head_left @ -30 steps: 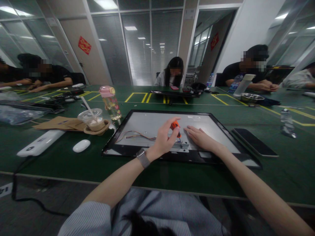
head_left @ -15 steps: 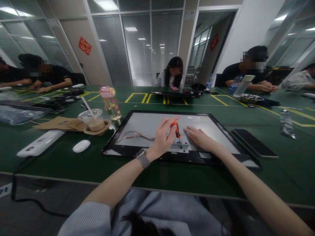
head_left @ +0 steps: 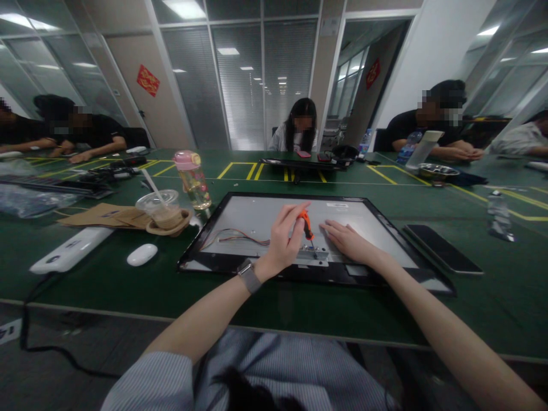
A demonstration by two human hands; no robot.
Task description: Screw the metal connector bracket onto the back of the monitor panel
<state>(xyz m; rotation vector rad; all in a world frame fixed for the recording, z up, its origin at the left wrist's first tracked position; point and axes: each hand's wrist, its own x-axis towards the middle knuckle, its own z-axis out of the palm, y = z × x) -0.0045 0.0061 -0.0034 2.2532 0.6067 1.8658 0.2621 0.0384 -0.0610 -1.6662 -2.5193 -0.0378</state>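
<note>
My left hand, with a watch on its wrist, is closed on an orange and black screwdriver. The screwdriver tilts slightly, and its tip points down at a small metal bracket. That bracket sits near the front edge of a flat display panel, which has a grey back and a black frame. My right hand lies flat on the panel, right of the screwdriver, fingers stretched out and holding nothing. Thin coloured wires run across the panel to the left of my left hand.
On the left are a white mouse, an iced drink cup, a pink-lidded bottle and a white power strip. A black phone lies to the panel's right. Several people sit around the green table.
Almost nothing differs. The screwdriver handle and the fingers of my left hand have shifted very slightly; my right hand stays in place on the panel.
</note>
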